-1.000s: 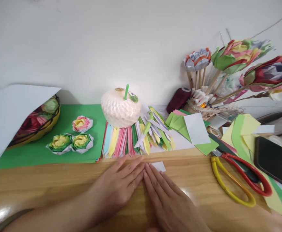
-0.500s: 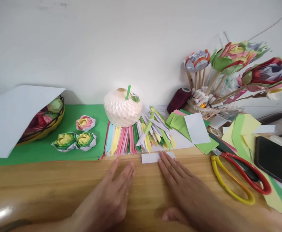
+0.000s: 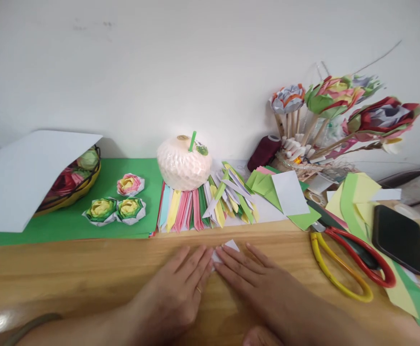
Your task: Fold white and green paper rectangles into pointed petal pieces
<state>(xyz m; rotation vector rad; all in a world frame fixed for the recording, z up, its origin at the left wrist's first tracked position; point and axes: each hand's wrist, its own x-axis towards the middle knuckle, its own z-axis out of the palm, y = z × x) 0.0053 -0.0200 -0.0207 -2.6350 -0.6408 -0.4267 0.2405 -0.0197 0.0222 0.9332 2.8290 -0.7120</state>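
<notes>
A small white folded paper [image 3: 232, 245] lies tilted on the wooden table, mostly covered by my fingers. My left hand [image 3: 179, 283] rests flat, its fingertips at the paper's left side. From the other side my right hand [image 3: 253, 278] lies flat with fingers stretched over the paper. Behind it stand folded paper strips [image 3: 186, 209] in pink, yellow and green, standing in a row, with a looser heap of folded pieces [image 3: 229, 192] beside them. A white bumpy jar [image 3: 184, 163] with a green straw-like stick stands behind the strips.
Scissors [image 3: 357, 259] with red and yellow handles lie at the right, near a dark phone [image 3: 399, 238]. Paper flowers [image 3: 130, 185] sit on green paper at left, by a basket [image 3: 87, 187] under a white sheet. A maroon thread spool [image 3: 264, 153] stands near tall paper flowers [image 3: 334, 96].
The white paper has come nearer and turned from lying straight to tilted. My left hand has moved right onto its edge, and my right hand has shifted left and nearer over it.
</notes>
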